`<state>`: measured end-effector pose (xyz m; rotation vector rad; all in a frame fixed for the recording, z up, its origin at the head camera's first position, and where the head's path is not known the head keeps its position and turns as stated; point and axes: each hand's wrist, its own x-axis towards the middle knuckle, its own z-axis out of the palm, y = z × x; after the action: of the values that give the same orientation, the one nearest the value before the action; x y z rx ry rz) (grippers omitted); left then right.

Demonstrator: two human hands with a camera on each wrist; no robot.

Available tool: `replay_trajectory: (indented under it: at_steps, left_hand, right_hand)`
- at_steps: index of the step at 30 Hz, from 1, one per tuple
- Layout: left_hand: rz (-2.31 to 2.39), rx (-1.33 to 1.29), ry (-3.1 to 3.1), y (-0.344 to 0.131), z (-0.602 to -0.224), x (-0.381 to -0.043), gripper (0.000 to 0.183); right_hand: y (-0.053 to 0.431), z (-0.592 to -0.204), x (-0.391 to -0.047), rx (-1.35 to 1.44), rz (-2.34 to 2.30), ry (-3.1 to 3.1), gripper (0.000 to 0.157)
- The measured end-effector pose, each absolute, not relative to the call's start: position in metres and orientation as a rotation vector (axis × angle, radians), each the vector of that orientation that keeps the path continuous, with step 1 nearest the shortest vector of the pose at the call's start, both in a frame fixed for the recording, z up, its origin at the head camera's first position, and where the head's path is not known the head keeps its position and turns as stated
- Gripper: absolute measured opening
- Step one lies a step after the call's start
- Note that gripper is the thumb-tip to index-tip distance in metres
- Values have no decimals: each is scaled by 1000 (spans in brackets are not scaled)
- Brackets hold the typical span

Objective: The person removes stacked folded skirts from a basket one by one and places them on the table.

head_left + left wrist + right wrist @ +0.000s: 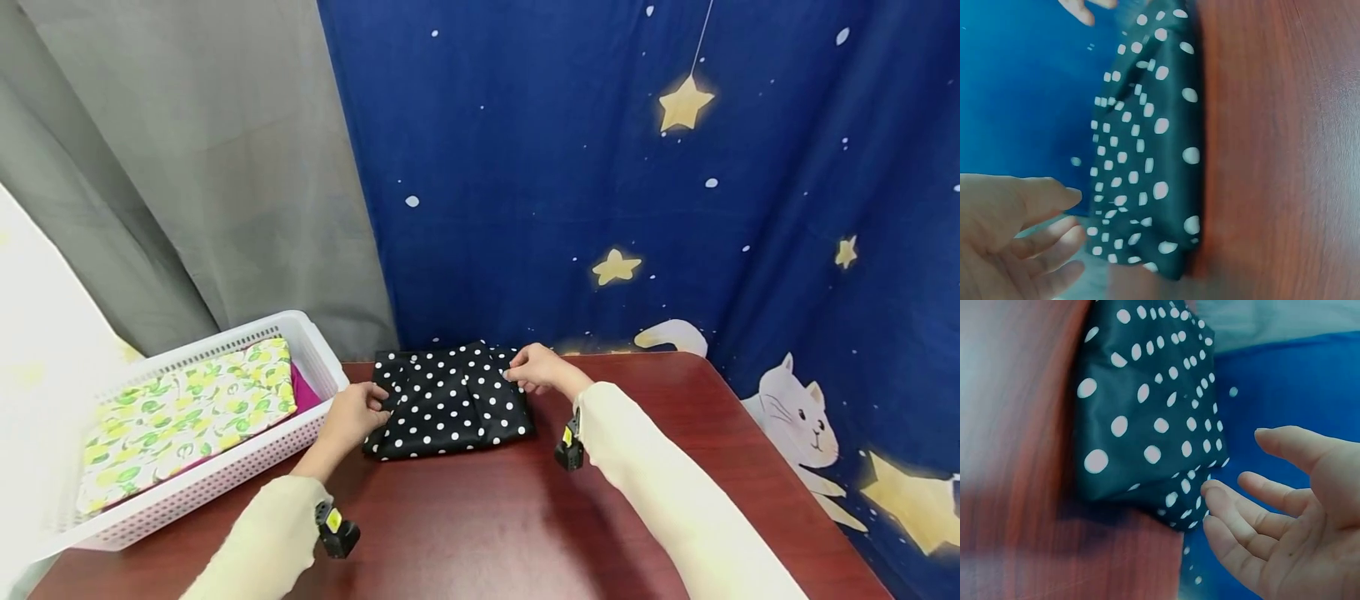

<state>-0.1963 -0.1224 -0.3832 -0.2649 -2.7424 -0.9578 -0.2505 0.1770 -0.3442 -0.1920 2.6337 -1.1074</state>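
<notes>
A folded black cloth with white polka dots (450, 408) lies near the back edge of the table, with creases across its top. At its left side is my left hand (357, 412); in the left wrist view its thumb (1054, 197) stands apart from loosely bent fingers. My right hand (542, 368) is by the cloth's back right corner. In the right wrist view, thumb and fingers are spread with nothing between them, and the fingertips (1213, 490) overlap the cloth's edge.
A white plastic basket (318, 350) stands on the left of the reddish-brown table (465, 517). In it lie a folded lemon-print cloth (195, 408) and a magenta cloth (303, 392) beneath. Behind the table hang a grey curtain (247, 167) and a blue starry curtain (540, 167).
</notes>
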Motion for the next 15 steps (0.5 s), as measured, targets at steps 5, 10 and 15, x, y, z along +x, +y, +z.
replay_trajectory:
  at_steps: [5,10,15]
  left_hand:
    - [-1042,-375,-2723,-142,-362,-189,22]
    - [-1117,-415,-2723,-172,-348,-181,27]
    - [-1165,-416,-2708,-202,-336,-173,30]
  right_hand:
    - [158,-325,-256,-315,-1105,2637,28]
    - [140,-314,-258,-381,-1119,2618,29]
    - [121,-307,-256,-413,-1127,2612,32]
